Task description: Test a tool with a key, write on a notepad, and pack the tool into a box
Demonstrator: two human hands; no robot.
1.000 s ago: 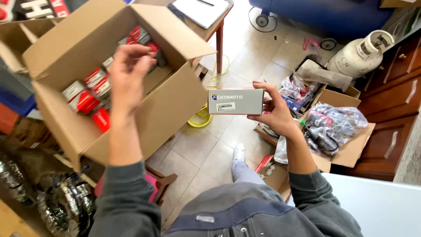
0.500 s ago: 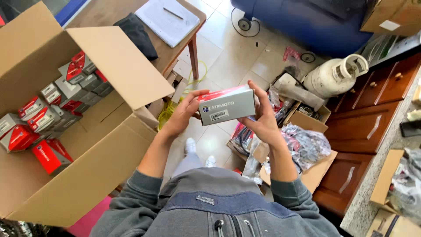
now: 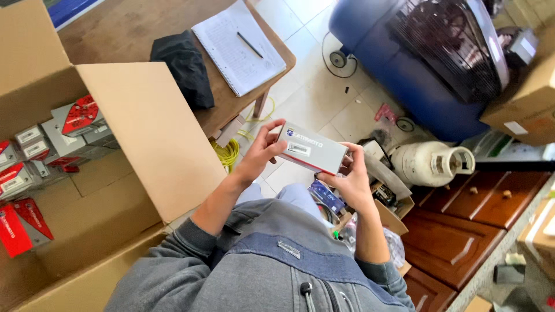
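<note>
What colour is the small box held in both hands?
Grey with a red edge, the small box shows best in the head view.

We hold a small grey-and-red box in both hands.

Our left hand (image 3: 263, 151) grips one end of the small box (image 3: 313, 149), our right hand (image 3: 348, 180) the other, above the tiled floor (image 3: 312, 98). Left of us gapes a big cardboard carton (image 3: 144, 133) of similar boxes; a notebook (image 3: 238, 47) and pen (image 3: 249, 44) lie at the wooden bench's (image 3: 133, 26) right edge.
</note>
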